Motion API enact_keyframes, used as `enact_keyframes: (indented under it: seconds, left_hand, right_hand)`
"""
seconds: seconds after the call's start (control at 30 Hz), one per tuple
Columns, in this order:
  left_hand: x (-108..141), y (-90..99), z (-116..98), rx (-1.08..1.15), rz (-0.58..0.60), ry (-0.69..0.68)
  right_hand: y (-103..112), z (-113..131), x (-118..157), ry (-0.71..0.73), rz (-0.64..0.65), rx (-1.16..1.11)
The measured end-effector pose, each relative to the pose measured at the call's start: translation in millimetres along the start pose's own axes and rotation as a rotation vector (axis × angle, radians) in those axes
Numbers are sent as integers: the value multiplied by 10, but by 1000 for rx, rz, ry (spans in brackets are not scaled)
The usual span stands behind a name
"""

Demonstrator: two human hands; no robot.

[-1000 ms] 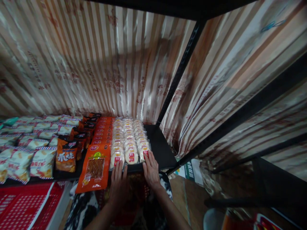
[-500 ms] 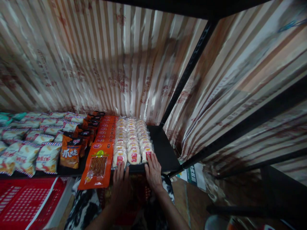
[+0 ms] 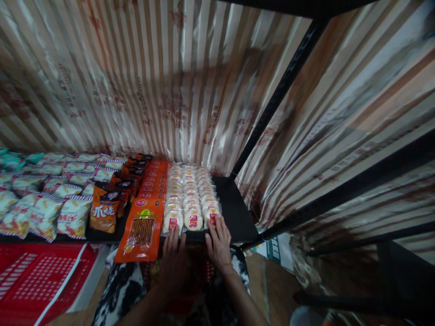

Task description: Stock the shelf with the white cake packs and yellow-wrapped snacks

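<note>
Three rows of round white rice crackers in clear wrappers (image 3: 193, 218) lie overlapped on the black shelf (image 3: 238, 213), with red labels on the front ones. My right hand (image 3: 219, 242) rests its outstretched fingers on the front packet of the right row. At the front packet of the left row, my left hand (image 3: 174, 256) touches the lower edge with fingers extended. Neither hand grips a packet. Left of the crackers, overlapped orange snack packs (image 3: 141, 226) form a row, the front one hanging over the shelf edge.
Orange-brown snack bags (image 3: 103, 210) and several rows of white chip bags (image 3: 74, 216) fill the shelf's left part. A red basket (image 3: 41, 280) stands below. A black metal post (image 3: 278, 97) rises at the shelf's back corner, before striped sheeting (image 3: 149, 77).
The camera view has shifted slightly, so the shelf and goods appear a little further right. Both hands stay at the front cracker packets, with almost no movement against them.
</note>
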State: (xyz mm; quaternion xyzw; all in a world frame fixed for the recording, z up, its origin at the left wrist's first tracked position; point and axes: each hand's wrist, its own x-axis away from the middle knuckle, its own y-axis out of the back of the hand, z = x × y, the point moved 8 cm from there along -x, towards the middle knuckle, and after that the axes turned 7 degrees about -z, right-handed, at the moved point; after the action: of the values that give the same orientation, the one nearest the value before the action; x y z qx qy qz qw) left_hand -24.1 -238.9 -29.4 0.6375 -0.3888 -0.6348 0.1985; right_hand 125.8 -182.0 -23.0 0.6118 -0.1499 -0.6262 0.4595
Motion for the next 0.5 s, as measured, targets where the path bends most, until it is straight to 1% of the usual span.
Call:
enact_keyframes:
  seconds: [0.13, 0.23, 0.33, 0.5]
  left_hand:
    - [17, -5, 40, 38, 4, 54]
    - [25, -3, 50, 29, -10, 50]
    - [27, -12, 53, 24, -12, 38]
    - [17, -16, 49, 47, -3, 39]
  right_hand:
    - [-16, 210, 6, 92, 69, -28]
    - [-81, 339, 4, 131, 125, -30]
    - [-131, 401, -18, 129, 137, -32]
    - [-150, 410, -55, 90, 131, -57]
